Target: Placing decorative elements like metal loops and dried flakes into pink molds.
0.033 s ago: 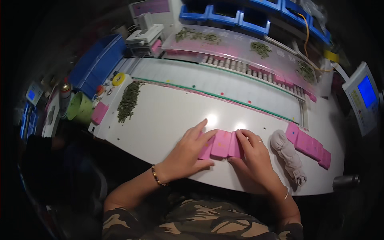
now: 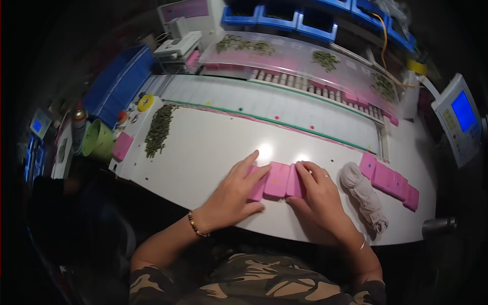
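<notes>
Three flat pink blocks stand side by side at the front of the white table [image 2: 198, 147]. My left hand [image 2: 227, 197] holds the left pink block [image 2: 257, 189] between the thumb at its near end and a finger at its far end; another finger points away. The middle pink block [image 2: 276, 181] sits between my hands, with small coloured marks on top. My right hand [image 2: 324, 199] grips the right pink block [image 2: 293, 184], thumb near and fingers at the far edge, partly hiding it. A rolled grey cloth bundle [image 2: 364, 197] lies to the right of that hand.
Further right is a row of pink blocks [image 2: 389, 181]. A heap of dark green bits [image 2: 159, 131] lies at the left. Behind the table's green edging runs a pale conveyor-like strip [image 2: 274, 109], with blue bins [image 2: 277, 17] above. A blue-screened display [image 2: 460, 114] stands right.
The whole view has shifted slightly, so everything appears a little further left and up. Both hands keep the same hold on the pink blocks.
</notes>
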Motion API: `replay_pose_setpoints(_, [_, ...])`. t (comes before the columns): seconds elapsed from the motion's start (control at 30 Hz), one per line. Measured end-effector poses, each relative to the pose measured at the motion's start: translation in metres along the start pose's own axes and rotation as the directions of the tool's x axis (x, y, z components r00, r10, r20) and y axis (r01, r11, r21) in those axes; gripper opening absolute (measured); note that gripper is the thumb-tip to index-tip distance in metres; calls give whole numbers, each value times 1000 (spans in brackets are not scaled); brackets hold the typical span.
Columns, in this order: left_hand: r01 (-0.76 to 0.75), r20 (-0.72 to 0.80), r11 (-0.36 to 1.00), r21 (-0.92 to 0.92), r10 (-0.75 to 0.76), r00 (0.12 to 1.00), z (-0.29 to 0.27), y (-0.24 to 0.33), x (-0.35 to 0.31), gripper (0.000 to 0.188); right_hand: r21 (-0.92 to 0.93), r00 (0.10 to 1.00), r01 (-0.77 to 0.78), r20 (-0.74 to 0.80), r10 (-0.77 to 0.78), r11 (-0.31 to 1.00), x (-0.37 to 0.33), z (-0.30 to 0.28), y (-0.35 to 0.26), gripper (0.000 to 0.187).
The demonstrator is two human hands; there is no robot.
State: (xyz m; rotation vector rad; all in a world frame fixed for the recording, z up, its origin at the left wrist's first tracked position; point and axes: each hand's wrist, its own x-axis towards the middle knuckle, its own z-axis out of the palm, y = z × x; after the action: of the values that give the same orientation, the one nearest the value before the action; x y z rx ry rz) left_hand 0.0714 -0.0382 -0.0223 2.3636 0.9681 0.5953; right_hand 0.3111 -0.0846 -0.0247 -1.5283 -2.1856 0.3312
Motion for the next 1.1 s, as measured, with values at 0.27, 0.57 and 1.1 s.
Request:
replay_pose_setpoints(0.27, [13,-148,996,-86,-25,989,11,-29,19,69,92,998,-22,-63,28,995,17,3,17,83])
replay_pose_setpoints(0.57, [-49,-392,994,94,82,916,8,4,30,62,141,971,27,-239,8,990,6,-23,25,85])
replay_pose_setpoints(1.1, [121,200,670,-733,41,979,27,36,35,89,584,973,23,-199,116,811,-28,-6,-12,59])
